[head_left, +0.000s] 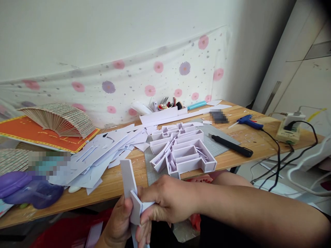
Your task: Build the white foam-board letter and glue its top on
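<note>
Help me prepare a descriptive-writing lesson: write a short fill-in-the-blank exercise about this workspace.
1. The left hand and right hand hold foam-board pieces colored ____.
2. The utility knife, lying partly on the gray cutting mat, has a ____ handle.
3. In the picture, the glue gun lies far to the ____ of the upper folding fan.

Missing words: white; black; right.

2+ held wht bd pcs (136, 208), 1 util knife (231, 145), 1 glue gun (249, 122).
</note>
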Motion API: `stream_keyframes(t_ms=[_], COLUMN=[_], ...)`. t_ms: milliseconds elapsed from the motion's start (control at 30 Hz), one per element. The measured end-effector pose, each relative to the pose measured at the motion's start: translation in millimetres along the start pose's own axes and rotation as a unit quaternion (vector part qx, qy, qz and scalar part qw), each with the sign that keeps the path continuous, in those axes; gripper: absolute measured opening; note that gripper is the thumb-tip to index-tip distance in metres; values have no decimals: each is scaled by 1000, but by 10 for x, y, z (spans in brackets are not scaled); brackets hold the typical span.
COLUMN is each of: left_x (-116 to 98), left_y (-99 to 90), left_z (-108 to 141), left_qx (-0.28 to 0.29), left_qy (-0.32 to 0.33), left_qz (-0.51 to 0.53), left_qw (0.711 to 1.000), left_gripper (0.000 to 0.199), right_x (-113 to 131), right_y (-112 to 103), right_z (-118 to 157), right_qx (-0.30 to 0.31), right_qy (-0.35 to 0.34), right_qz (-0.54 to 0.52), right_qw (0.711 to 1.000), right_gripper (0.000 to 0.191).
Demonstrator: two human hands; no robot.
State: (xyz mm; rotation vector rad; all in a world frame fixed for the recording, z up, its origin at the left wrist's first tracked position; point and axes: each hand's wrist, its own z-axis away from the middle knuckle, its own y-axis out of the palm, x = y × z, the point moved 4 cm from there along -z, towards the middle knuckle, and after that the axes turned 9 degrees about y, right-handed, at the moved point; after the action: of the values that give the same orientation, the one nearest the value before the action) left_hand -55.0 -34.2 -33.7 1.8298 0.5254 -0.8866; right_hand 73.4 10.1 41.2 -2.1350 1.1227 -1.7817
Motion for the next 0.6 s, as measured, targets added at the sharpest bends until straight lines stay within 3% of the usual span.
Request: stream_keyframes(t_ms=[67, 133, 200, 300, 433, 600], left_x=[3, -10, -61, -172, -185, -38], left_y=[16, 40, 52, 36, -29, -79], left_z=[-48, -123, -200, -261, -257, -261], left_qx=[5, -32, -111, -234, -309, -322], left_qy=[37, 43, 50, 73, 47, -10], left_qz=[12, 11, 19, -5, -109, -182], left_qw=[999, 998, 992, 969, 944, 929], left_gripper=[30, 28, 27, 29, 28, 26], right_x=[-1, -23, -85, -263, -527, -756], right_y=[-5, -53, -200, -600, -1027, -1074], right_z=[-21, -36, -25, 85, 296, 410], right_qx=[-31, -58, -103, -174, -105, -14], right_qy=[-19, -21, 5, 82, 133, 219], right_qz=[8, 14, 29, 61, 220, 299], right_qw=[999, 998, 994, 979, 961, 929], right_gripper=[16, 21, 27, 33, 26, 22])
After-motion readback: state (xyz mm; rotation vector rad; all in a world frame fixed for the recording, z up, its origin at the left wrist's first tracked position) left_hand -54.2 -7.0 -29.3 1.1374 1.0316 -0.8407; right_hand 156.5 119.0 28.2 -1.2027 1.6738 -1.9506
